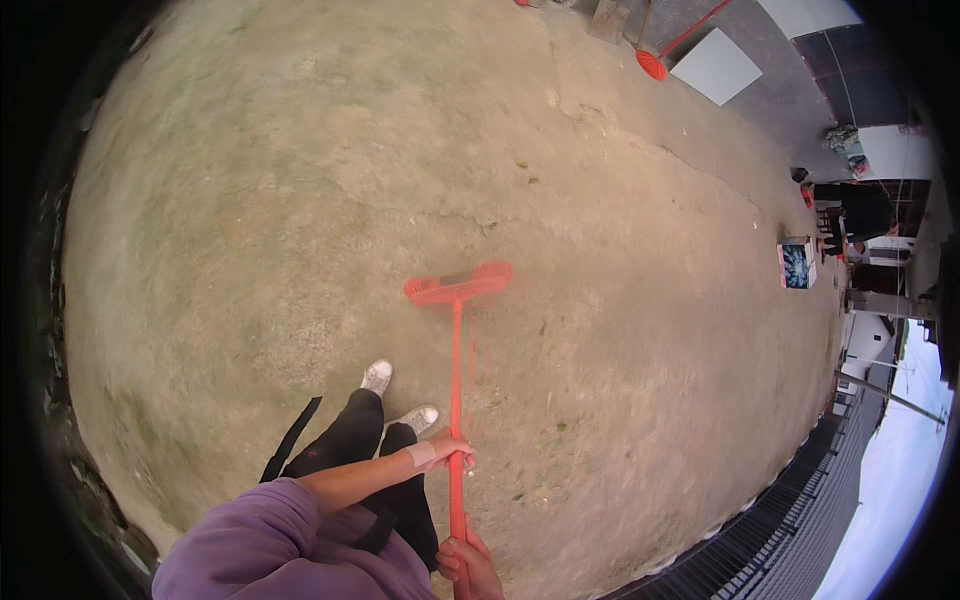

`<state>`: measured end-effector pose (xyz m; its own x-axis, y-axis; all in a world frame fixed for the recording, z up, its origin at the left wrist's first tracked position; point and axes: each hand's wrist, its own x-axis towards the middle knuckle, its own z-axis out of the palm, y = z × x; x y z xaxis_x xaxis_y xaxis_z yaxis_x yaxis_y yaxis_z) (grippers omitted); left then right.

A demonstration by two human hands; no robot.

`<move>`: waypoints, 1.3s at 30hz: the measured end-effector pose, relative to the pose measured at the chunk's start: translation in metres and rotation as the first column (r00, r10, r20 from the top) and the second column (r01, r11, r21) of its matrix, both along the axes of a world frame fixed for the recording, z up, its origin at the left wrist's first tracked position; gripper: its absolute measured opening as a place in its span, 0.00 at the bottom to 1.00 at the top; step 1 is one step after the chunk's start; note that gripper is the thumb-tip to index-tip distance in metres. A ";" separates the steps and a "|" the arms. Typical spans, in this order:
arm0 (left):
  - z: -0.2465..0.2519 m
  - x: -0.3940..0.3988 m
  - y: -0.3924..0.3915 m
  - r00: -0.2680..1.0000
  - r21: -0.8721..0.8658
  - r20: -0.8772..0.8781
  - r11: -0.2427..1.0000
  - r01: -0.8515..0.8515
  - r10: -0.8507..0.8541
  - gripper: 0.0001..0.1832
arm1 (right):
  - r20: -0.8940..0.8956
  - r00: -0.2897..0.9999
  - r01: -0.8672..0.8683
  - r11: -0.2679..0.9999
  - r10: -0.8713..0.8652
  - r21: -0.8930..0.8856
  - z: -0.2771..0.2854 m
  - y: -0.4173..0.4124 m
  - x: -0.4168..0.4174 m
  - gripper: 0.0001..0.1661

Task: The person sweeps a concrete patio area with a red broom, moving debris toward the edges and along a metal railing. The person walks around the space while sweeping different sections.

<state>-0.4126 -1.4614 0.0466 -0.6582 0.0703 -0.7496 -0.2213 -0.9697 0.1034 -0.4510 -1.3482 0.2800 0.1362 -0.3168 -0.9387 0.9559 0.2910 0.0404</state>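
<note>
A red push broom reaches from the bottom edge to the middle of the view, its long handle [457,360] nearly upright in the picture. Its wide red bristled head [459,286] is at the concrete ground, slightly blurred. My left hand [448,451], with a beige patch at the wrist, grips the handle partway down the picture. Closer to the bottom edge, my right hand [469,561] is wrapped around the same handle. Two pale shoes [377,376] and dark trousers show left of the handle. A few small green leaves [561,427] lie on the ground.
Another red broom [652,66] and a white square panel [718,66] are at the upper right. A printed box [796,264] stands at the right, beside a person in dark clothes [862,210]. Dark railings [750,540] border the lower right; cracks cross the ground.
</note>
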 end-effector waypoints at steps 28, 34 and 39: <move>0.046 -0.242 0.148 0.944 0.054 -0.254 0.972 0.229 -0.209 0.14 | -0.252 0.960 0.133 0.990 -0.120 0.037 0.072 0.096 -0.182 0.10; 0.030 -0.199 0.048 0.992 -0.167 -0.078 0.982 0.088 -0.103 0.11 | 0.143 0.987 0.085 0.987 -0.066 -0.136 0.033 0.053 -0.201 0.05; 0.009 -0.131 -0.061 0.914 -0.275 0.146 0.903 -0.331 0.379 0.11 | 0.383 0.919 0.048 0.940 0.090 -0.337 -0.037 -0.049 -0.193 0.07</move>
